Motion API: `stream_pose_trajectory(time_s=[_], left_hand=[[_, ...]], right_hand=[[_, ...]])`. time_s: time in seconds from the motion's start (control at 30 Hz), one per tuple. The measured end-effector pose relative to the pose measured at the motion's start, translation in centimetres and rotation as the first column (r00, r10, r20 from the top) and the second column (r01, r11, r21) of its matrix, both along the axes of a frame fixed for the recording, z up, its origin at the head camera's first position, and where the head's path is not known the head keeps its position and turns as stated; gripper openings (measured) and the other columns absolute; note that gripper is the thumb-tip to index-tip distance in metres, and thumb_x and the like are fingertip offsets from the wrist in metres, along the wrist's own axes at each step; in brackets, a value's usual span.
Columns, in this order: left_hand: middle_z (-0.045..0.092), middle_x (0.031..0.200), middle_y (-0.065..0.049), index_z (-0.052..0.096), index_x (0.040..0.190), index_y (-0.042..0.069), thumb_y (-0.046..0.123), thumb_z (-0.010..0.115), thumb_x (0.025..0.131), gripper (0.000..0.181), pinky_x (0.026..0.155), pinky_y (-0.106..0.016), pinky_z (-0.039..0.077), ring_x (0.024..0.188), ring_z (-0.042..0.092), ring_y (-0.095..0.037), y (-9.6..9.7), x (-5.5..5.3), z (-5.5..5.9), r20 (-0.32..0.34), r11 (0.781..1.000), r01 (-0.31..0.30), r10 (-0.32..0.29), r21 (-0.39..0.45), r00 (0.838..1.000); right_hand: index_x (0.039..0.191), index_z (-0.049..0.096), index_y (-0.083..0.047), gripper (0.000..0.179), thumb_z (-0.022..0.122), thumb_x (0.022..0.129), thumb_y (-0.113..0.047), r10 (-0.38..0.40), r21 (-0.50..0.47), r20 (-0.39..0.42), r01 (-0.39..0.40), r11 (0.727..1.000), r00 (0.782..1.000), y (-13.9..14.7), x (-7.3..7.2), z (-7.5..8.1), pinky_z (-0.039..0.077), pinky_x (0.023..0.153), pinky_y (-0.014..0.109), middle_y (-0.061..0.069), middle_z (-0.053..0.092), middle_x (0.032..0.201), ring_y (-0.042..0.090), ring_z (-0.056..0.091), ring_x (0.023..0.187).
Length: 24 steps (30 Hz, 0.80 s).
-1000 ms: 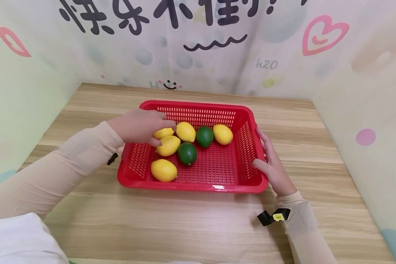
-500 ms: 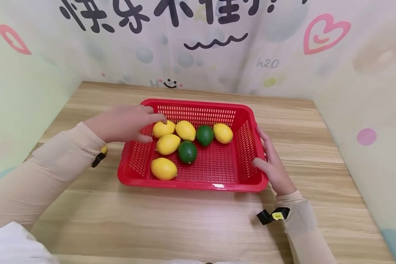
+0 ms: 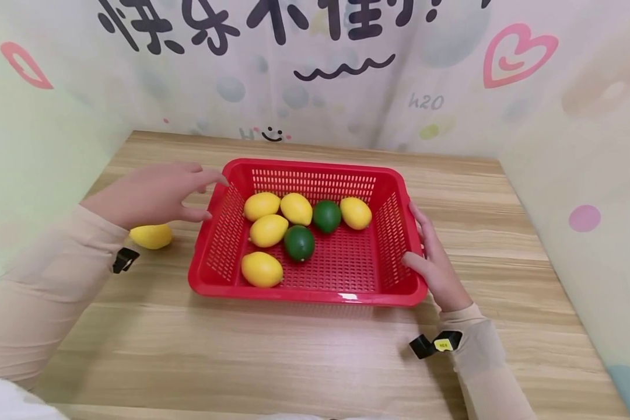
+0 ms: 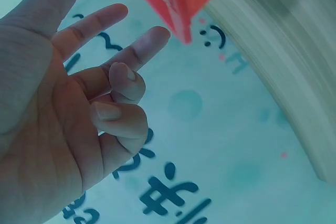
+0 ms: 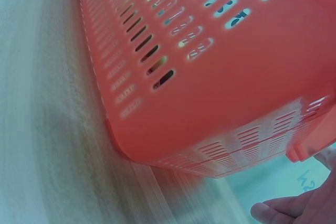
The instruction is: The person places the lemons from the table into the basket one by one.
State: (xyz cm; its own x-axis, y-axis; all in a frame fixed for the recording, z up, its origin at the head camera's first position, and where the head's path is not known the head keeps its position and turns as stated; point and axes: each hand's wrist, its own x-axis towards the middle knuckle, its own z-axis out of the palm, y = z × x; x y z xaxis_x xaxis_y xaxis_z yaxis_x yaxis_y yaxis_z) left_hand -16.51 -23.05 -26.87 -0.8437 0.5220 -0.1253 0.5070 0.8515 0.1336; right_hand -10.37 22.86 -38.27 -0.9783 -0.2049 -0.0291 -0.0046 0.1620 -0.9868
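Observation:
A red plastic basket (image 3: 315,297) stands on the wooden table, with several yellow lemons (image 3: 262,269) and two dark green limes (image 3: 299,243) inside. My right hand (image 3: 434,262) grips the basket's right rim, thumb over the inner side and fingers outside; the right wrist view shows part of that hand (image 5: 302,203) beside the red wall. Just left of the basket, my left hand (image 3: 154,192) holds nothing, its fingertips near the left rim. In the left wrist view, two fingers of this hand (image 4: 58,108) reach out while the other two bend. Below it, one lemon (image 3: 151,236) lies on the table.
Behind the table (image 3: 315,361) hangs a pale printed backdrop (image 3: 346,105) with black lettering. Pale walls close in at left and right. A small black device (image 3: 126,259) is strapped to the left wrist, and another (image 3: 436,344) to the right wrist.
My left hand has drawn back leftward from above the lemons to outside the basket. The lemon on the table has come into sight from behind the left arm. The right hand stays put.

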Motion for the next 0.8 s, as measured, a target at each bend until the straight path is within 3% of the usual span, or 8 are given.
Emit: stream_pose_trajectory(time_s=[0.23,0.37,0.8], left_hand=[[0.064,0.125,-0.015,0.059,0.14,0.018,0.03,0.085,0.083,0.065,0.076,-0.055,0.06,0.11,0.063,-0.033,-2.4,0.4,-1.0,0.033,0.993,-0.115,0.115,0.001,0.993],[0.065,0.117,-0.015,0.057,0.14,0.015,0.029,0.085,0.082,0.066,0.071,-0.053,0.06,0.101,0.065,-0.031,-3.7,0.7,-1.6,0.035,0.989,-0.148,0.148,0.003,0.988],[0.066,0.108,-0.011,0.059,0.131,0.011,0.026,0.085,0.083,0.057,0.073,-0.048,0.057,0.095,0.065,-0.028,-7.4,1.5,-3.8,0.03,0.989,-0.148,0.148,0.016,0.989]], right_hand=[[0.164,0.016,-0.043,0.091,0.05,0.092,0.002,-0.009,0.011,0.004,0.009,1.0,1.0,0.1,0.1,0.1,0.061,0.083,0.044,0.012,0.034,0.157,0.04,0.049,0.128],[0.164,0.016,-0.043,0.091,0.05,0.092,0.002,-0.006,0.012,0.001,0.006,1.0,1.0,0.1,0.1,0.1,0.061,0.083,0.044,0.012,0.034,0.157,0.04,0.049,0.128],[0.164,0.016,-0.041,0.092,0.05,0.091,0.003,0.004,0.004,-0.006,-0.004,1.0,1.0,0.0,0.0,0.0,0.061,0.082,0.042,0.013,0.034,0.156,0.039,0.049,0.127]])
